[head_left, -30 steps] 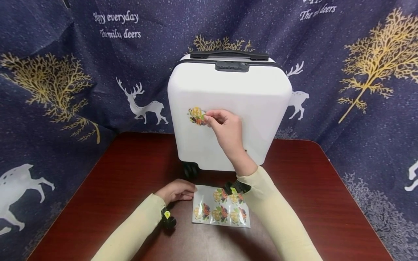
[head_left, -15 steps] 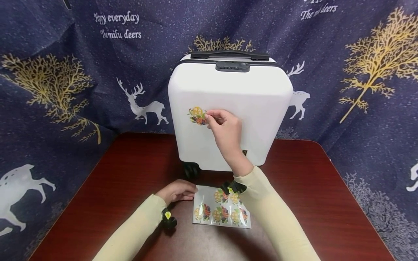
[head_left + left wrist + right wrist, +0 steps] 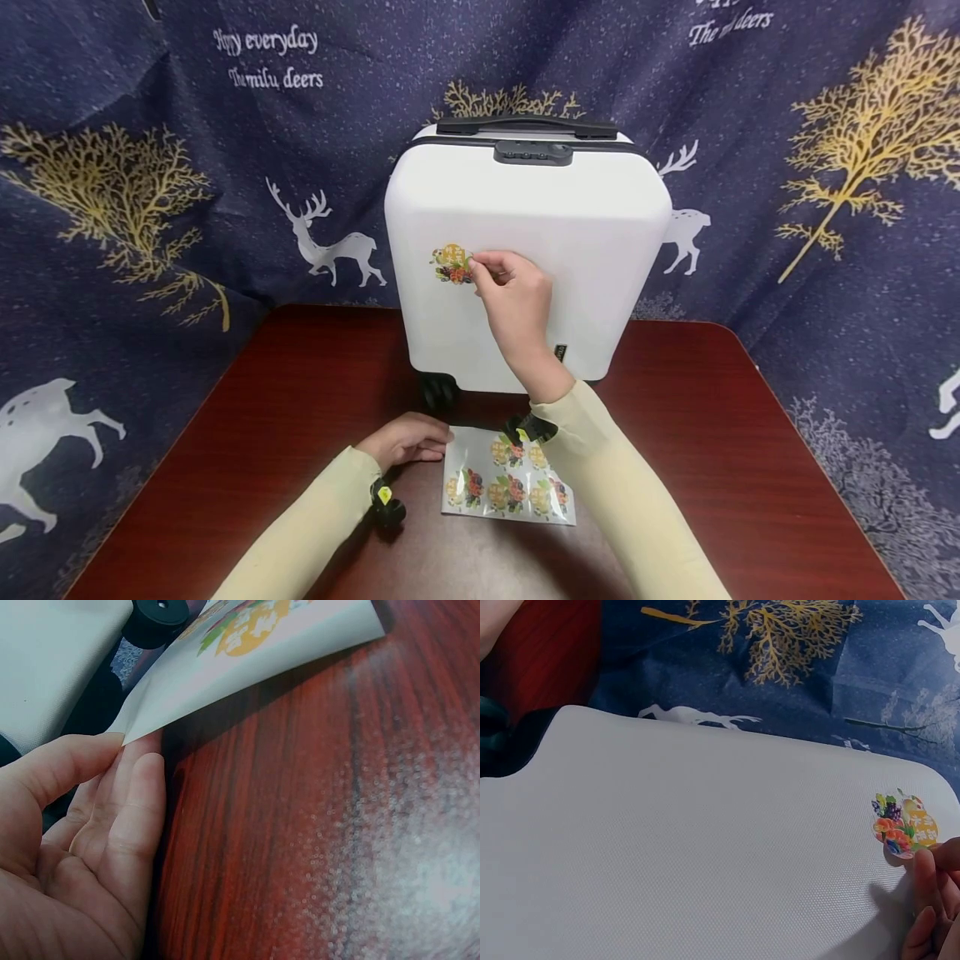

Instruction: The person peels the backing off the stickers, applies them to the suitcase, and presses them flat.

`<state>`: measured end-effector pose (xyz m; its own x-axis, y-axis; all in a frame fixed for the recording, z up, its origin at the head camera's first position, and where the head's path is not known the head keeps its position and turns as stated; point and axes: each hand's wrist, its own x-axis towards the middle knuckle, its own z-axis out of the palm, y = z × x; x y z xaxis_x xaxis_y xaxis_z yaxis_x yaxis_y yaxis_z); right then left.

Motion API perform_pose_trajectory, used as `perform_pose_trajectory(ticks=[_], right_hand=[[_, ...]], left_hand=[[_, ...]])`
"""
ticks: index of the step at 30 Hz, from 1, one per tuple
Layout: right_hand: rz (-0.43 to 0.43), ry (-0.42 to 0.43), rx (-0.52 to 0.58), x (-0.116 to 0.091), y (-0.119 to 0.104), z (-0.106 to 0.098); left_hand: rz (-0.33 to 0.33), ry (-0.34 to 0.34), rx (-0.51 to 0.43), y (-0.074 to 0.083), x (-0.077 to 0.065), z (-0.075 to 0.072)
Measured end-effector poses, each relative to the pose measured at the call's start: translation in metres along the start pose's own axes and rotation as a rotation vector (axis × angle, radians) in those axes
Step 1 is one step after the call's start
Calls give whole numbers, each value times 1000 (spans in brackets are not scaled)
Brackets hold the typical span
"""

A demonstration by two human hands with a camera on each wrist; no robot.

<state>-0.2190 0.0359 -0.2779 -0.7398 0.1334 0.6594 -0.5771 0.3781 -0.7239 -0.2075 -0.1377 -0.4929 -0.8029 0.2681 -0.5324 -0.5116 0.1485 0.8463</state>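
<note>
My right hand [image 3: 517, 304] pinches a round fruit-print sticker [image 3: 452, 263] by its right edge, close against the front of a white suitcase [image 3: 480, 342]. In the right wrist view the sticker [image 3: 904, 823] casts a small shadow on the textured shell, near the suitcase's edge. My left hand [image 3: 408, 439] pinches the upper left corner of a sticker sheet [image 3: 472, 450] between thumb and fingers. Several fruit stickers are on the sheet, and its upper left spot is bare. The left wrist view shows the corner of the sheet [image 3: 172, 697] lifted off the table.
The suitcase stands upright at the back of a dark red table [image 3: 300, 367], with a black handle [image 3: 525, 127], combination lock [image 3: 532, 152] and black wheel [image 3: 438, 389]. Behind it hangs a blue curtain [image 3: 337, 150] printed with deer and trees. My right forearm passes over the sheet's right side.
The sticker has tilted and shifted slightly upward in my right hand, so its yellow lettering faces out more clearly. The right wrist has moved a little left. My left hand has stayed put.
</note>
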Motion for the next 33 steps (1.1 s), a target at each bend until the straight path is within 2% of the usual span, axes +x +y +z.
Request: perform_pose_trajectory(ticks=[33], right_hand=[[-107, 24, -221, 2, -1, -2]], left_hand=[[-6, -4, -8, 0, 0, 0]])
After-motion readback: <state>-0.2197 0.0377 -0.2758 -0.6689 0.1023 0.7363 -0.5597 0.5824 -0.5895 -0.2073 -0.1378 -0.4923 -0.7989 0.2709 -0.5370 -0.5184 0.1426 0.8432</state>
